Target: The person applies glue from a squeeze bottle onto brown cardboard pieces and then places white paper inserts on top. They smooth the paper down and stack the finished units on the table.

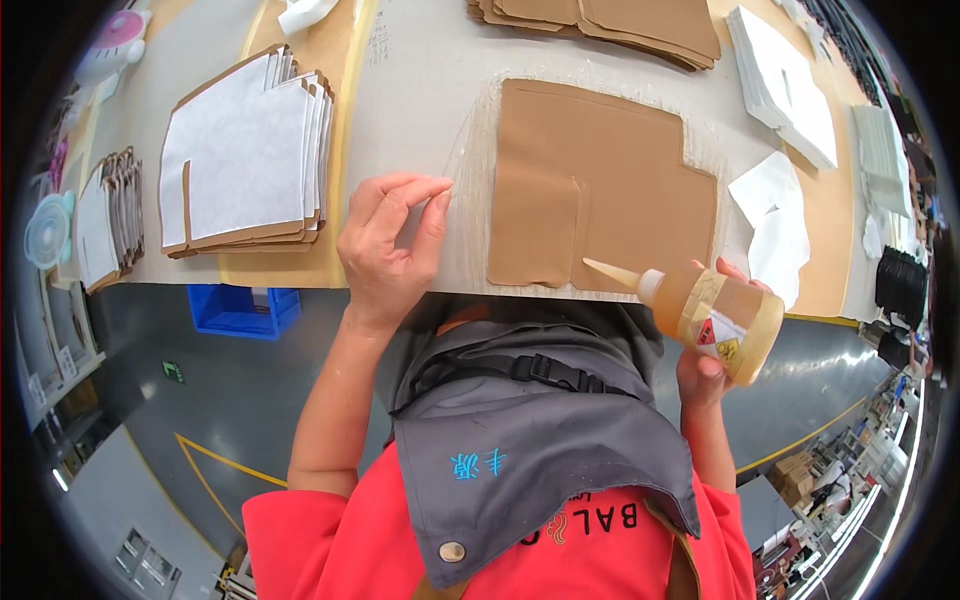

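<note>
Glue bottle [712, 318] first: amber, squeezable plastic, white cone nozzle, tipped over nearly flat with the tip right at the lower edge of the brown cardboard piece [590, 190]. Sat clenched in the right hand [705, 375], fingers wrapped round the fat end from below. Probably light and a bit squashy, maybe tacky on the outside, so best gripped round the body like that, not near the nozzle.

Cardboard piece lay flat on the table [420, 90], close to the near edge, notched and stepped in outline. Looked thin and stiff-ish, easy to crease at the slit, so better lifted by an outer edge.

Left hand [385, 250] rested just left of it, apart from the cardboard, half-curled with thumb and forefinger close together. Nothing visibly in it, fingertips down on the pale table cover.

Further out: stack of white-faced cut-outs [245, 150] to the left, brown stack [600, 25] at the far edge, white sheets [780, 85] on the right, blue crate [240, 308] down under the table.
</note>
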`<act>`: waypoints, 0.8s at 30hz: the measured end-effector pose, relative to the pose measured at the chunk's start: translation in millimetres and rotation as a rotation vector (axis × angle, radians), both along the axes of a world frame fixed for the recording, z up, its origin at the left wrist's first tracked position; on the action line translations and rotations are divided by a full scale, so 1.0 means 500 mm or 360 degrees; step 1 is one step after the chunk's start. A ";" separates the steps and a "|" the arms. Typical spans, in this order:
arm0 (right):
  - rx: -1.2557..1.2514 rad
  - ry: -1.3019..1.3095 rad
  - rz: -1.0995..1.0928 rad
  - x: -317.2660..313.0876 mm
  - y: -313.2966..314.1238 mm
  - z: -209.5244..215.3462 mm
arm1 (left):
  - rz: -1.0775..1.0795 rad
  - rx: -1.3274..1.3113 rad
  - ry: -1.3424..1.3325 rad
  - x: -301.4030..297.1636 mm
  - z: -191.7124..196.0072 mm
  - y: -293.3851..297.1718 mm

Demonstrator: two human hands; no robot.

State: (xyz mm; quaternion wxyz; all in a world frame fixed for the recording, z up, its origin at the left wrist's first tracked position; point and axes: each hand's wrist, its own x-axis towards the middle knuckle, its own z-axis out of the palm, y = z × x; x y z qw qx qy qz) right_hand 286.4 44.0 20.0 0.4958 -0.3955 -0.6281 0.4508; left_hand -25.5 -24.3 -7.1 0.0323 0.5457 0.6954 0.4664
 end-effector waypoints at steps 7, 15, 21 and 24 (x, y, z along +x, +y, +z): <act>0.0269 -0.0112 0.0314 0.038 -0.028 -0.003 | 0.0016 0.0002 0.0003 0.001 0.001 0.000; -0.0351 0.0343 -0.0435 0.063 -0.002 0.033 | 0.0030 0.0030 -0.0028 0.001 0.001 0.004; -0.0508 0.0521 -0.0179 -0.025 0.081 0.027 | 0.0040 -0.0001 -0.0069 0.001 -0.003 0.001; -0.0442 0.0355 -0.0010 -0.056 0.093 0.012 | 0.0023 0.0014 -0.0028 -0.003 -0.007 0.002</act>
